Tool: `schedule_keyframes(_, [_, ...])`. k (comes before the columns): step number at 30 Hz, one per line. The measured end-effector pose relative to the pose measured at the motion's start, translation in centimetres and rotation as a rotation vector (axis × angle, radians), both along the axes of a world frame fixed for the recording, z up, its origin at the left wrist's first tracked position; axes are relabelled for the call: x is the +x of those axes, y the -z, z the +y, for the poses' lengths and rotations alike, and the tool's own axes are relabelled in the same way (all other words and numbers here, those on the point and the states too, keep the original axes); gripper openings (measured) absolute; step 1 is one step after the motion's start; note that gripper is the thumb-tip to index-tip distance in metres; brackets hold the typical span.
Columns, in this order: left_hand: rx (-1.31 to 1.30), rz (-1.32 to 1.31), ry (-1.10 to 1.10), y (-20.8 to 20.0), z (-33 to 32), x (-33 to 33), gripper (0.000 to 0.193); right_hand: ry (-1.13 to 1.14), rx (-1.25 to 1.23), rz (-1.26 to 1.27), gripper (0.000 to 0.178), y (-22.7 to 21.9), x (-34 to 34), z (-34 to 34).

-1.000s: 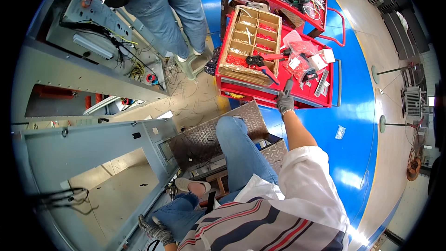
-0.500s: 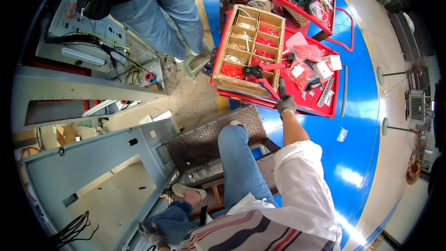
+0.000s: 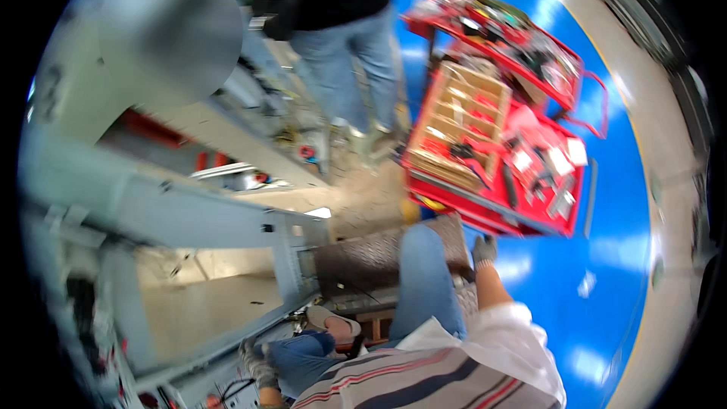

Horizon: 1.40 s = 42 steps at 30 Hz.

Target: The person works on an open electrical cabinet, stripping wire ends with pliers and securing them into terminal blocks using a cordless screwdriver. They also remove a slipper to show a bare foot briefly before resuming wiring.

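My right hand (image 3: pixel 485 250), in a grey glove, hangs just below the near edge of the red tool cart (image 3: pixel 485 221). Motion blur hides how its fingers are set, and nothing shows clearly in it. My left hand (image 3: pixel 259 367), gloved too, is beside my knee at the grey metal cabinet frame (image 3: pixel 204 367), its fingers apart and holding nothing I can see. On the cart, a crimping tool (image 3: pixel 466 153) with red and dark handles lies across a compartment box (image 3: pixel 432 160) of small red and pale parts. Beside the box is a dark-handled tool (image 3: pixel 509 185).
A co-worker in jeans (image 3: pixel 344 68) stands beyond the cabinet. A brown patterned metal step (image 3: pixel 356 261) lies by my leg. Clear bags of red parts (image 3: pixel 524 130) share the cart with small white boxes (image 3: pixel 575 151). A blurred grey round shape (image 3: pixel 170 30) covers the upper left.
My right hand has left the dark-handled tool on the cart and drawn back toward me. The view has shifted, putting the cart lower and farther right. More of my left hand shows.
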State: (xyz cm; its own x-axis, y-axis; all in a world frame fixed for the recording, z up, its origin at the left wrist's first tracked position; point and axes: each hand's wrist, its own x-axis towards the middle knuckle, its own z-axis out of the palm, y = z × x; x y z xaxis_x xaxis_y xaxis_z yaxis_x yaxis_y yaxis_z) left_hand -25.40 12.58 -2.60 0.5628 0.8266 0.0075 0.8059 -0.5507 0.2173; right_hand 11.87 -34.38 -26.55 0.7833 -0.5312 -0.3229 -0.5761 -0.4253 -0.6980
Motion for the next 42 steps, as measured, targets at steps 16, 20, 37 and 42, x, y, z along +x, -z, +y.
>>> schedule_keyframes(16, [0.238,-0.756,0.844,-36.5,-5.9,6.4,0.033,-1.187,0.757,-1.154,0.024,-55.4,-1.3,29.1])
schedule_keyframes(20, [0.752,-0.847,0.831,-44.0,-5.3,7.6,0.034,-1.349,0.616,-1.417,0.028,-62.4,-3.4,33.4])
schedule_keyframes(37, [0.678,-0.305,0.534,-47.1,-1.7,14.5,0.032,-1.697,0.783,-1.055,0.034,-68.1,-4.6,36.8])
schedule_keyframes(42, [0.629,-0.378,0.553,-46.1,-1.5,14.6,0.038,-1.754,0.759,-1.154,0.031,-69.8,-4.1,37.4])
